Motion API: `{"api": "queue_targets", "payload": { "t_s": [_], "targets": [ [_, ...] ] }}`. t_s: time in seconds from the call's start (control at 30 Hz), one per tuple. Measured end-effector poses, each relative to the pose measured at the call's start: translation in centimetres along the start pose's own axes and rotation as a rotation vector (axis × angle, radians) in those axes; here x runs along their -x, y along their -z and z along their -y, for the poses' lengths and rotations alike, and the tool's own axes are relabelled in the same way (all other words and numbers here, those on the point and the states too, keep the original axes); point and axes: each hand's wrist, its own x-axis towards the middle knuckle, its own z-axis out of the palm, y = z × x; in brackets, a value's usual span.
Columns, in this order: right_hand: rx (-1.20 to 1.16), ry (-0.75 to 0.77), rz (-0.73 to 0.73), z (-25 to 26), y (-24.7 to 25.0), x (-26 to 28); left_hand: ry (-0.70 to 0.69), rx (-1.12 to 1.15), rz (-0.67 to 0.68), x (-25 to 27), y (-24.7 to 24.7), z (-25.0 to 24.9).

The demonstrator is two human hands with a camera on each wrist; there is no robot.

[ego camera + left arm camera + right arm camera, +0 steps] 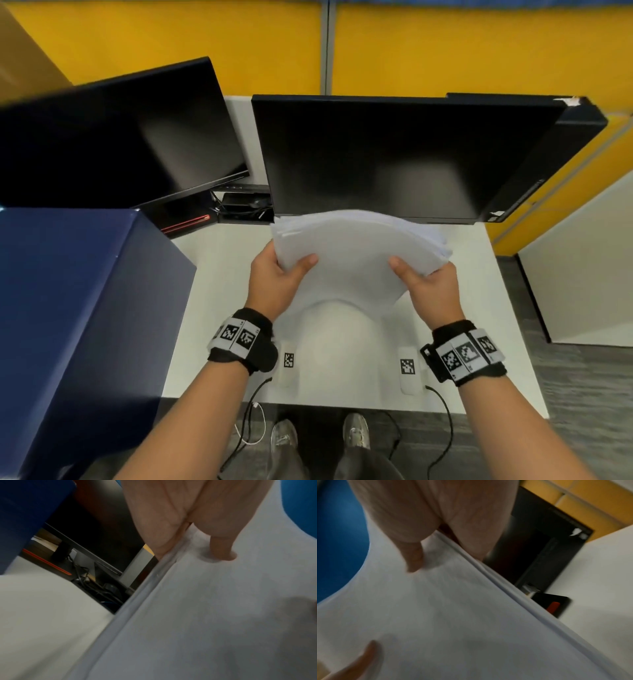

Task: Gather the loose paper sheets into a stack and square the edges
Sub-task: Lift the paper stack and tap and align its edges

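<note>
Your left hand (pixel 270 281) pinches the stack (pixel 356 253) at its left side, thumb flat on the top sheet and the fingers tucked under, out of sight in the head view. Your right hand (pixel 430 287) does the same at the right side, thumb on top, fingers beneath. In the left wrist view the thumb (pixel 223 550) presses into the paper close beside the edge; the right wrist view shows its mirror image, thumb (pixel 414 561) pressed down near the opposite edge.

Between the two grips the stack bows upward, and its near edge droops to the desk (pixel 222 308) in front of you. The stack runs left to right from hand to hand, raised and tilted so its far edge sits just in front of the right monitor (pixel 394 154). That far edge is fanned: separate sheet edges show at both far corners, more at the right one. So the sheets look gathered but not yet squared.

The squaring most likely turns on the near long edge, which lies below your grips and faces the desk. Both hands sit evenly along it, neither nearer, so a tap would land level if you loosen both pinches together.

The blue box (pixel 85 308) stands close beside your left wrist.
</note>
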Motion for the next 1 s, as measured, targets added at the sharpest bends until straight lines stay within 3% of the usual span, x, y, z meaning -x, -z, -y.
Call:
{"api": "queue_targets", "payload": {
  "t_s": [0.1, 0.3, 0.47, 0.6, 0.73, 0.93, 1.0],
  "targets": [
    [0.054, -0.081, 0.06, -0.8, -0.4, -0.1, 0.051, -0.064, 0.044, 0.3, -0.2, 1.1],
    [0.07, 0.026, -0.059, 0.3, -0.9, 0.2, -0.011, 0.009, -0.029, 0.2, 0.2, -0.1],
    [0.041, -0.058, 0.006, 0.6, -1.5, 0.3, 0.002, 0.04, -0.112, 0.7, -0.4, -0.3],
    [-0.085, -0.006, -0.171, 3.2, -2.8, -0.4, -0.043, 0.231, -0.243, 0.4, -1.5, -3.2],
    [-0.001, -0.058, -0.361, 4.6, -4.3, -1.7, 0.022, 0.232, -0.353, -0.4, -2.1, -4.4],
    [-0.008, 0.014, -0.357, 4.6, -3.9, -2.1, -0.099, 0.152, -0.272, -0.9, -1.1, -4.4],
    [-0.07, 0.056, -0.233, 3.9, -2.7, -1.9, -0.135, 0.184, -0.139, -0.9, -0.1, -3.6]
  ]
}}
